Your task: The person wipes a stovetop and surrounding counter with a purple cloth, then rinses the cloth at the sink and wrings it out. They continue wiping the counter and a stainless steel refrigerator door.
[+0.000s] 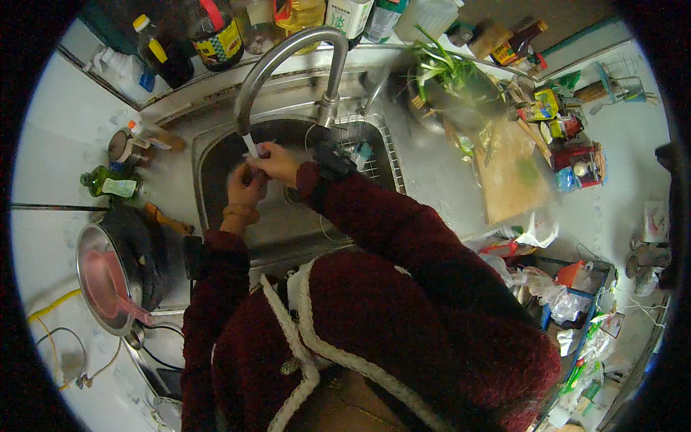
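Water runs from the curved metal faucet [291,46] onto my two hands over the stainless steel sink basin [291,216]. My right hand [278,164] is bent under the stream, and its fingertips meet those of my left hand [245,186], which is lower and to the left. Something small and pale, too unclear to name, shows at the right fingertips. Whether the left fingers grip anything cannot be made out. A wire rack [386,156] sits at the right side of the basin, with a small teal item in it.
Right of the sink are a wooden cutting board [513,183] and green onions [440,62] by a metal bowl. Bottles, including a soy sauce bottle [216,46], line the ledge behind. At left stand a green bottle [110,183] and stacked pans with a pink strainer [105,281].
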A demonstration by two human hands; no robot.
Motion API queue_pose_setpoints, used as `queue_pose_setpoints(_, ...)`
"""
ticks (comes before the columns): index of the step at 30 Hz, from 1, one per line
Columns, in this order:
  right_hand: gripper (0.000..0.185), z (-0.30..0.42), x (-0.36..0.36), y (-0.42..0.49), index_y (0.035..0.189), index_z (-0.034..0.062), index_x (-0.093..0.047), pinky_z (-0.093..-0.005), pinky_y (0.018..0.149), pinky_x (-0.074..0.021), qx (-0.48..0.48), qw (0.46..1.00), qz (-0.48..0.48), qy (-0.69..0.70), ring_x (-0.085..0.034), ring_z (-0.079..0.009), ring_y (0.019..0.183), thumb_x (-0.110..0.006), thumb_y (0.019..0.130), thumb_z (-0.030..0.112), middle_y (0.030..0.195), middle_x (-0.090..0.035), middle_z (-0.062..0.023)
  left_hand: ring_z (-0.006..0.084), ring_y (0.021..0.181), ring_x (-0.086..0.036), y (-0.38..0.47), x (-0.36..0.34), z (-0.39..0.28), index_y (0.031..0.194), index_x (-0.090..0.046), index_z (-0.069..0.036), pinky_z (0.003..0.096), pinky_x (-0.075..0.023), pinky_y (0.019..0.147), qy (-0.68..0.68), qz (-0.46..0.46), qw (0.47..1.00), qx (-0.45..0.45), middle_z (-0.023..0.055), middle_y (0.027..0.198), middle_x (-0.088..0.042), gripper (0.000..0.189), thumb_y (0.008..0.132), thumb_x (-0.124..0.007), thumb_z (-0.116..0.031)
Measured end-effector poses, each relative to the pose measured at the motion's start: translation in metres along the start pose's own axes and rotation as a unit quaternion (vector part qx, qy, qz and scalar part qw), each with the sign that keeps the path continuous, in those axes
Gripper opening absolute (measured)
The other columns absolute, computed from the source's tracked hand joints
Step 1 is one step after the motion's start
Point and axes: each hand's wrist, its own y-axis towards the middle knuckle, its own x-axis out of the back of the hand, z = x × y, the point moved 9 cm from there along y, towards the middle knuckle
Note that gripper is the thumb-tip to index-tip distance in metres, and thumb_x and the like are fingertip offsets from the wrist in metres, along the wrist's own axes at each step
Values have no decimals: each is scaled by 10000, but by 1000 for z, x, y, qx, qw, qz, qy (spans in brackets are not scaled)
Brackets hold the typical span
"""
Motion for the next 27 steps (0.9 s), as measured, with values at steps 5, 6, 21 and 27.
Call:
queue_pose_setpoints(5,334,-2,5,2,1052,49,-555,-348,689,-479,91,988,-65,-106,-590,-213,795,-642,804,255,838,-606,-88,207,1041,-517,-25,-19,42,1266,-419,-88,343,-480,842,-211,-26,928,305,76,1201,-495,427,925,-478,-338)
queue_pose_setpoints(6,319,-3,2,-4,1045,48,-548,-357,694,-477,109,980,-83,-145,-589,-228,796,-630,816,253,822,-603,-88,218,1033,-519,-21,-26,45,1254,-433,-79,352,-471,846,-296,-1,910,291,91,1206,-491,443,927,-434,-378)
queue_pose_setpoints(21,275,20,-11,-37,954,83,-562,-452,753,-454,32,912,-32,-409,-562,-374,867,-477,873,331,935,-581,-189,190,1061,-508,-23,-32,43,1203,-482,-47,312,-424,903,-276,4,942,192,76,1187,-520,378,938,-431,-311)
queue_pose_setpoints(27,341,13,-29,-34,928,43,-571,-475,726,-467,81,848,70,-519,-572,-369,872,-473,869,364,974,-583,-190,177,941,-564,-21,-28,10,1168,-513,-37,303,-472,793,-161,90,983,7,70,1076,-577,320,915,-477,-229)
